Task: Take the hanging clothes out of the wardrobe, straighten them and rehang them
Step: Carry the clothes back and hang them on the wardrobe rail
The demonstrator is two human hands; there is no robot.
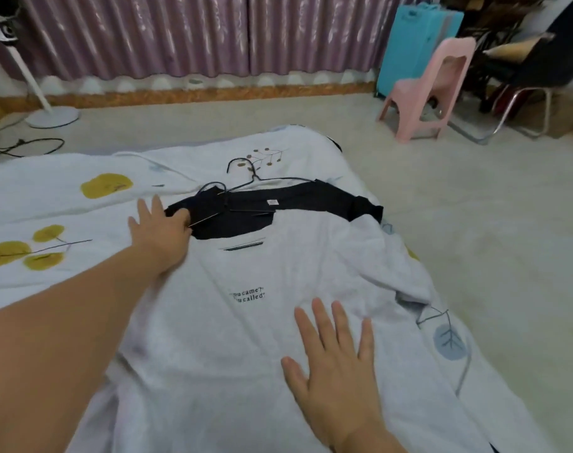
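- a soft white t-shirt (246, 338) lies flat on the bed (66, 204), front side up, with small black words printed on its chest.
- the shirt's long way runs from near to far. its neck end points far, toward the curtain (180, 34), and its bottom end is near.
- its cloth looks smooth in the middle and bunched in folds at the right sleeve, by the right edge of the bed.
- a black top (278, 210) lies across the far end of the white shirt. it is dark and soft, and its long way runs left to right.
- two thin wire hangers (246, 184) lie on the black top with their curved hooks pointing far and left.
- the left hand (161, 230) reaches far. its grip is on the left end of the black top, fingers curled on the cloth, beside a thin wire end.
- the right hand (334, 364) lies flat on the white shirt, near and to the right. its grip is spread, fingers straight and apart, pressing the cloth.
- the bed cover is pale with yellow and blue leaf shapes.
- on the pale floor, far right, stands a pink plastic chair (422, 93) with a hole in its back. a blue case (412, 40) stands behind it.
- far left is a white fan stand (46, 109) with a round base, and black cords lie on the floor near it.
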